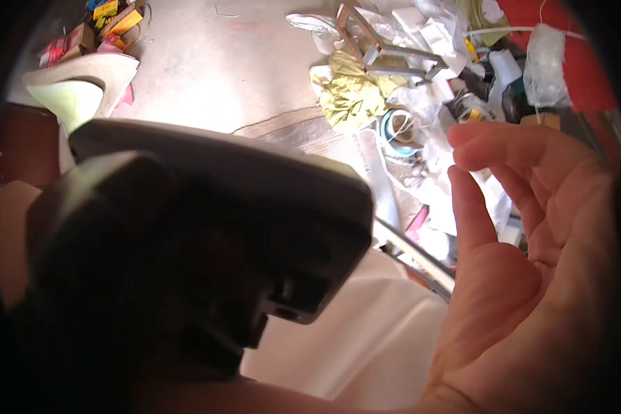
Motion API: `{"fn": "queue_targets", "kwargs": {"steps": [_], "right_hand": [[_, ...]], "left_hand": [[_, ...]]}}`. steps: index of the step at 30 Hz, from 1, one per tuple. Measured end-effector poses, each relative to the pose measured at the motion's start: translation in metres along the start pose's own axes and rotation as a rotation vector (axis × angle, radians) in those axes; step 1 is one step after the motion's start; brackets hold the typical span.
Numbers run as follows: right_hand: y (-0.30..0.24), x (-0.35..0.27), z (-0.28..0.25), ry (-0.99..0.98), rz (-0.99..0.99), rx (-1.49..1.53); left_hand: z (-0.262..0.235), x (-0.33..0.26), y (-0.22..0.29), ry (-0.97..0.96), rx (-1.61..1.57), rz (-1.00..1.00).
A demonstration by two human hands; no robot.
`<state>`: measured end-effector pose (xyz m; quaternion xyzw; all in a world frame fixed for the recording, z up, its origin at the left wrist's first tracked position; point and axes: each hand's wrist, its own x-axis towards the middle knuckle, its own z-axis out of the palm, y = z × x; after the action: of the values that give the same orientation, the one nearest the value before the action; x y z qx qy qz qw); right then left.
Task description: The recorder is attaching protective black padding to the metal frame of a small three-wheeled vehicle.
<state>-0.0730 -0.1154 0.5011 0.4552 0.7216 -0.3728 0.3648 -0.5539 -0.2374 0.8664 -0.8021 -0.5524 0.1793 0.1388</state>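
A black plastic device (255,221) with a flat, rounded-corner top and a notched underside fills the left half of the view, tilted and very close. Deep shadow covers its lower left, and a dark rounded shape lies across it there. My left hand appears to hold it up from that side, though its fingers are lost in the dark. A strip of skin shows along the lower edge. My right hand (531,228) is raised to the right of the device, not touching it. Its fingers curve, thumb and index tips a small gap apart, with nothing between them.
Pale cloth (352,331) lies below the device. Beyond it, crumpled yellow wrapping (355,93), a teal tape roll (397,134), clear plastic and a brown frame (386,55) clutter the concrete floor (214,62). Small boxes (76,41) stand far left, and a red panel (590,76) far right.
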Motion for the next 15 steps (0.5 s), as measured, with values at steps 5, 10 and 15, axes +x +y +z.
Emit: {"fn": "queue_targets", "kwargs": {"steps": [5,10,15], "right_hand": [[0.012,0.015,-0.050,0.057,-0.016,-0.111],[0.005,0.037,-0.050,0.055,-0.073,-0.154],[0.009,0.034,-0.008,0.014,-0.108,-0.140]], "left_hand": [[0.006,-0.002,-0.008,0.081,0.092,-0.100],[0.005,-0.008,-0.017,0.085,0.202,-0.132],[-0.002,-0.008,-0.018,0.079,0.289,-0.092]]}}
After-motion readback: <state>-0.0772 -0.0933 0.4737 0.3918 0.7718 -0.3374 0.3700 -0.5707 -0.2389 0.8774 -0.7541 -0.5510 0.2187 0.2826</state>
